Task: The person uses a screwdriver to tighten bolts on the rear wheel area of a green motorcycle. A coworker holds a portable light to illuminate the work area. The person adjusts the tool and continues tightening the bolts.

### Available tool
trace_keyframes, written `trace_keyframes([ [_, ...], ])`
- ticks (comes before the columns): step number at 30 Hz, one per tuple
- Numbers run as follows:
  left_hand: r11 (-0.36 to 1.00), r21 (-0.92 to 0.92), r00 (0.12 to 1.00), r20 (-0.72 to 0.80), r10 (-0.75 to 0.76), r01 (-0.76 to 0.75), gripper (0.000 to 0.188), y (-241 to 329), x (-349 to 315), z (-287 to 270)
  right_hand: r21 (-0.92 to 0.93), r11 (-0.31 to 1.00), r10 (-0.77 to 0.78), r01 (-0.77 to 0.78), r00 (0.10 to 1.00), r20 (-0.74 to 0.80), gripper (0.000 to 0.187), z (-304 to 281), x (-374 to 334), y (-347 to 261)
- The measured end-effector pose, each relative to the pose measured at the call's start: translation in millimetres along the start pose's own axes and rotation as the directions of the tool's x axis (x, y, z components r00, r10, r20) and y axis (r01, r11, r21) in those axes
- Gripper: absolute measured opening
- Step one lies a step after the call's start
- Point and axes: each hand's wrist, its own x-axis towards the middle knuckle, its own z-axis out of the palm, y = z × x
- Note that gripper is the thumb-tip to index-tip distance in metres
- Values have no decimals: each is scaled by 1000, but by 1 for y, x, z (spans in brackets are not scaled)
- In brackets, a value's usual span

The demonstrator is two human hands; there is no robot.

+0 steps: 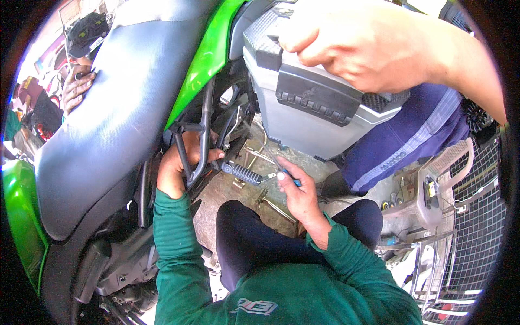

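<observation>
My right hand (pixel 302 194) is closed around the blue and dark handle of a screwdriver (pixel 295 180), whose thin shaft points up and to the left. Just left of it a black ribbed footpeg (pixel 242 173) sticks out from the motorcycle. My left hand (pixel 187 154) reaches in behind a black tubular bracket (pixel 207 116) under the green side panel (pixel 211 59). Its thumb shows, while the other fingers are hidden by the tubes.
A co-worker's hand (pixel 357 43) rests over a silver side case (pixel 303 122) with black corners. The black seat (pixel 124 103) fills the left. Another person's hand (pixel 79 89) touches its far edge. Metal tools (pixel 279 208) lie on the floor; a plastic chair (pixel 433 200) stands right.
</observation>
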Motion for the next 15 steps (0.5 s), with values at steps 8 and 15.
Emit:
trace_keyframes([
  [8,994,-63,995,-57,81,-85,61,-11,1,6,258,966,16,-32,998,64,44,8,11,3],
  [15,989,-102,993,-43,108,-112,58,-15,3,8,393,918,33,-57,997,67,44,6,13,8],
])
